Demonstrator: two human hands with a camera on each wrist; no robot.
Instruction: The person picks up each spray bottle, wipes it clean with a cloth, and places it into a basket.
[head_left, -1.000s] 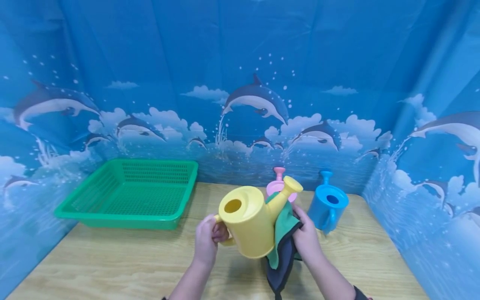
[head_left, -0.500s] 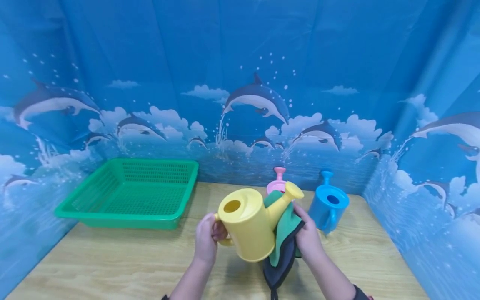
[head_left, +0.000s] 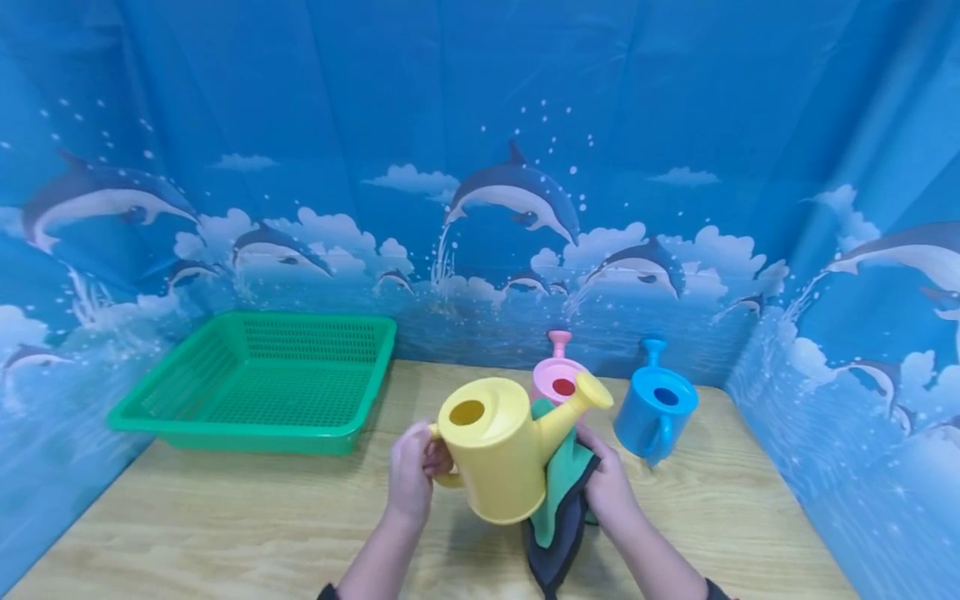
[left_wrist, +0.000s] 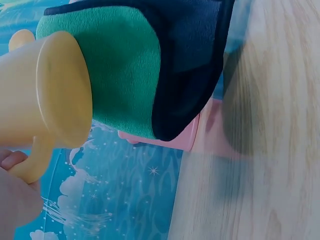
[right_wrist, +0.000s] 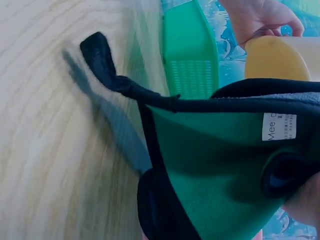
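Note:
In the head view a yellow watering can [head_left: 495,467] is held above the table, tilted a little, its spout pointing right. My left hand [head_left: 412,475] grips its handle, fingers curled round it; the left wrist view shows the can's base [left_wrist: 67,90]. A green and dark grey cloth [head_left: 562,500] with black edging lies against the can's right side under the spout. My right hand [head_left: 609,483] holds this cloth, its fingers partly behind the fabric. A hanging loop [right_wrist: 100,57] and a white label [right_wrist: 279,126] show on the cloth in the right wrist view.
A green plastic basket [head_left: 352,437] stands at the back left. Behind the yellow can is a pink watering can [head_left: 551,372], partly hidden. A blue watering can [head_left: 647,412] stands to its right. A dolphin-print curtain [head_left: 480,317] encloses the wooden table [head_left: 262,517].
The yellow can's spout has dropped slightly, revealing more of the pink can. My right hand and the cloth have moved a little down along the spout. The left hand keeps its grip.

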